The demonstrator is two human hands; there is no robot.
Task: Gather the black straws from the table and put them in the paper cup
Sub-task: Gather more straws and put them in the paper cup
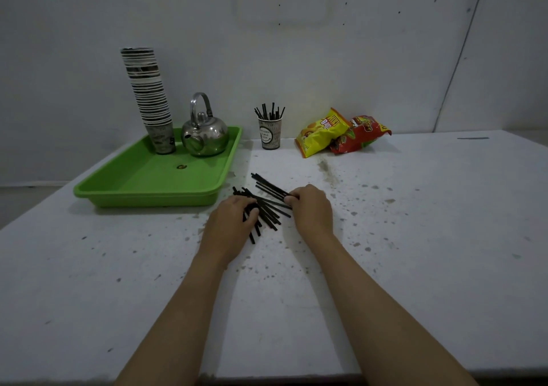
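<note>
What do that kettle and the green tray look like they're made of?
The kettle looks like polished metal, probably steel: its rounded body mirrors the tray and the light. The green tray looks like moulded plastic: even colour, soft sheen, rounded rim.

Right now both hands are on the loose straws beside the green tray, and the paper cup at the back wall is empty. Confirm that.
Not quite. The cup is not empty: the head view shows several black straws standing in it already. The rest holds: the left hand and right hand are both on the loose straws beside the green tray.
</note>
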